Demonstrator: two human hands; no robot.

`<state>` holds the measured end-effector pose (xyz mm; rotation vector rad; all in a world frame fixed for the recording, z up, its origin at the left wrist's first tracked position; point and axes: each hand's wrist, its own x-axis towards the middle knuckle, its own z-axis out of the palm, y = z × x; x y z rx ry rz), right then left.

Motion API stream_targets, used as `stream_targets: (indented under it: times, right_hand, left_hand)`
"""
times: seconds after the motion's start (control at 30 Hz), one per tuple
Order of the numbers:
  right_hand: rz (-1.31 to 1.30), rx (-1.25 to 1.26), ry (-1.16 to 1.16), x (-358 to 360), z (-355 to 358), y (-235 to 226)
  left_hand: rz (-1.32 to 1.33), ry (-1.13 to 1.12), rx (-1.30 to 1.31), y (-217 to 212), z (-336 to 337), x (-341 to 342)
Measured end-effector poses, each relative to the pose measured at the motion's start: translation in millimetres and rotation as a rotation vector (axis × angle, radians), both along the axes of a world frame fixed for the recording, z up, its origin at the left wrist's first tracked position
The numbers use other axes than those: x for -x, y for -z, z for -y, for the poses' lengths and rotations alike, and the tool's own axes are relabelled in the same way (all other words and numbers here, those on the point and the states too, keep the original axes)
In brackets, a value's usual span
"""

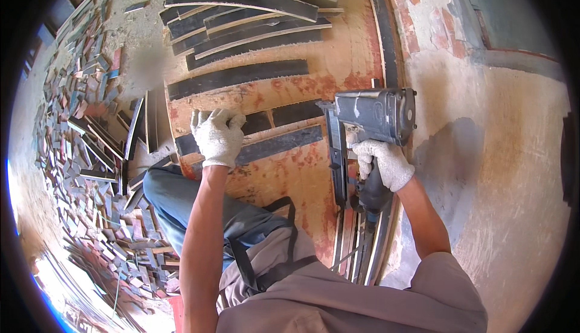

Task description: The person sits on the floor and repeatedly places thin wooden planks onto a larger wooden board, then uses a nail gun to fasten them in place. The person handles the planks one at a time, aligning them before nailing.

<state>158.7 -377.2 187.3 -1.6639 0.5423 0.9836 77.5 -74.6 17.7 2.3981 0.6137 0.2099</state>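
My right hand [386, 162], in a white knit glove, is wrapped round the handle of a black nail gun [376, 115]. The gun's nose rests at the right end of a short black-faced wooden strip [296, 113]. My left hand [219, 138], gloved alike, has its fingers curled down over a second black wooden strip [257, 122], which lies end to end with the first across a narrow gap. Just nearer to me runs a parallel black strip [284, 144], partly under my left hand. Beneath the strips is a reddish-stained wooden board [284, 179].
Another black strip [238, 79] lies farther up the board, and a loose pile of strips [248, 19] covers its far end. Scattered wood offcuts [90, 151] spread over the floor at left. A worn plastered wall [507, 151] stands close on the right. Long strips [362, 248] lie beside it.
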Motion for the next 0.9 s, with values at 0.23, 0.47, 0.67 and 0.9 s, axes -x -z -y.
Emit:
stream_targets:
  times: [0.23,0.47,0.67,0.9]
  right_hand:
    - [-0.032,0.012,-0.069,6,-23,7]
    - [-0.087,-0.045,-0.039,3,-28,5]
    - [-0.119,-0.099,-0.08,10,-42,15]
    - [-0.086,0.01,-0.136,10,-62,-1]
  left_hand:
    - [0.009,0.002,-0.002,0,-2,0]
    - [0.05,0.01,-0.055,2,-2,1]
    - [0.03,0.017,-0.077,0,0,-1]
    - [0.002,0.016,-0.069,0,0,1]
